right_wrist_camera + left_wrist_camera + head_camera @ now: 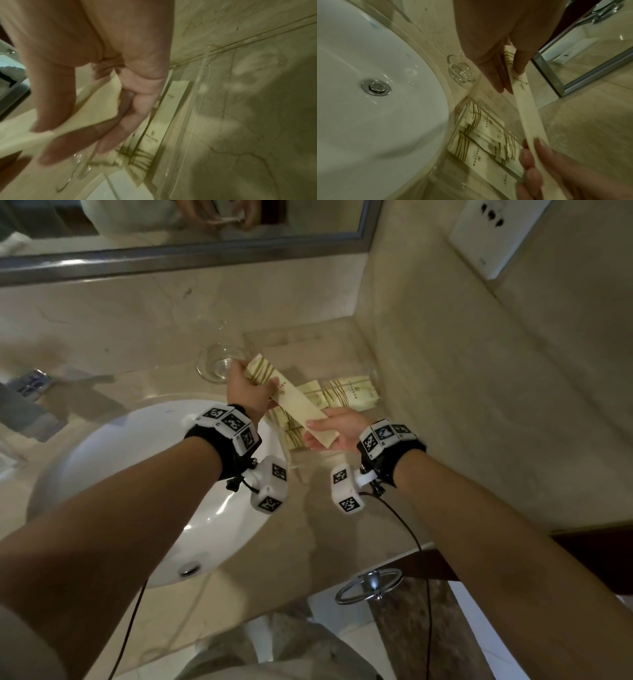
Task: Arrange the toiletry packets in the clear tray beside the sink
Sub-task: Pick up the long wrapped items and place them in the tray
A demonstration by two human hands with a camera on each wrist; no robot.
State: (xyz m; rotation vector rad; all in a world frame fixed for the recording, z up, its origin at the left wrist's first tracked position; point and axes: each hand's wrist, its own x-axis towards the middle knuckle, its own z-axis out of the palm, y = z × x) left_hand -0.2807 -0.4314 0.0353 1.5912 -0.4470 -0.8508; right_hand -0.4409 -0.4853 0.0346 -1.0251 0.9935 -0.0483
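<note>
Both hands hold one long cream toiletry packet (297, 402) with brown stripes, lifted above the clear tray (371, 371). My left hand (250, 392) pinches its striped far end between thumb and fingers; the same packet (529, 121) runs down the left wrist view. My right hand (334, 428) pinches the plain near end, thumb on top, seen blurred against the packet (96, 108) in the right wrist view. Several more striped packets (346, 393) lie flat in the tray (458, 121), partly overlapping, and also show as packets (154, 132) below my right fingers.
The white sink basin (144, 484) with its drain (376, 87) lies left of the tray. A small clear glass dish (219, 364) stands behind my left hand. The marble wall (479, 405) closes the right side, and a mirror (171, 231) runs along the back.
</note>
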